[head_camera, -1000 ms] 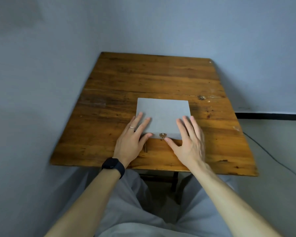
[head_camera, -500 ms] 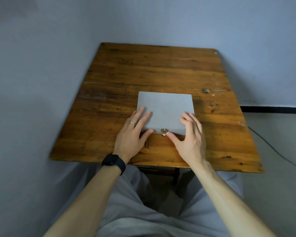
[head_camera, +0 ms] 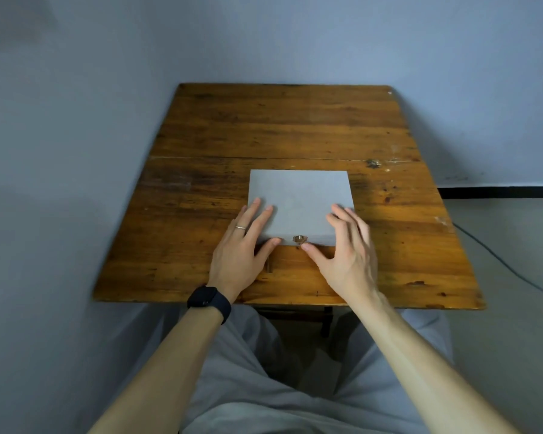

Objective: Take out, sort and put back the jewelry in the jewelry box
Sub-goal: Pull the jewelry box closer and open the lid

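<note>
closed box, clasp first

the grey jewelry box (head_camera: 300, 195) lies shut, table (head_camera: 279, 126) beneath it. left hand (head_camera: 242, 255), fingers flat, rests on its near-left corner; right hand (head_camera: 348, 255), fingers loose, on its near-right, thumb beside its clasp (head_camera: 300, 239). likely stiff, light: lift there.

No words, numbers or signs can be read anywhere. The gray jewelry box (head_camera: 300, 195), with the left hand (head_camera: 237, 258) and the right hand (head_camera: 348, 258) at its near edge, has a plain lid. The black watch (head_camera: 206, 297) on the left wrist shows a dark face.
</note>
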### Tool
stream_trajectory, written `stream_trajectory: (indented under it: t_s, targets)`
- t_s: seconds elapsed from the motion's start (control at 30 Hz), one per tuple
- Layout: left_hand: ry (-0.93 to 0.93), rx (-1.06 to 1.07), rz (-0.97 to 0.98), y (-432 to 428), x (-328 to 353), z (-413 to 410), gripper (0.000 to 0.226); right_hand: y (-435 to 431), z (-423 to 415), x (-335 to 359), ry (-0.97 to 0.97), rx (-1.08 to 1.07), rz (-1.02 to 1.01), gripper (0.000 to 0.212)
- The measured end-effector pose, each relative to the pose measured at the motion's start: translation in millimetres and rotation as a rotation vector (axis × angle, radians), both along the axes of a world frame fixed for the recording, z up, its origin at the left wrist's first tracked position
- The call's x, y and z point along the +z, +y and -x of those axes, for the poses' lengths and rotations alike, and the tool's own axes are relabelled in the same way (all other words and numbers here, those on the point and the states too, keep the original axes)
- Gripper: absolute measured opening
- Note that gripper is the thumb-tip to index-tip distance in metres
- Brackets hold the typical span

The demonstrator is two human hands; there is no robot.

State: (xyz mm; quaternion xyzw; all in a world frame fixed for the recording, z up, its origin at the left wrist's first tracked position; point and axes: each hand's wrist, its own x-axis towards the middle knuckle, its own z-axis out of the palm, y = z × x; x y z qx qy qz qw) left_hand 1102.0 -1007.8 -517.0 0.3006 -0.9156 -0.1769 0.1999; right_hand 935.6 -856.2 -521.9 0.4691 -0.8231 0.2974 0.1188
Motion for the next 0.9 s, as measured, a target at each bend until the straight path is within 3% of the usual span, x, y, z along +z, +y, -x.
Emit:
stream_trajectory:
  t_s: [0.53,0.9]
  targets:
    - [0.017,0.002,0.017,0.7,-1.3,0.1,0.064,-5.5,-1.5,2.9,0.006,-0.044,-0.006,0.072]
    - [0.035,-0.021,0.020,-1.5,-3.0,-0.2,0.063,-8.6,-0.2,3.2,-0.116,-0.019,0.121,0.070]
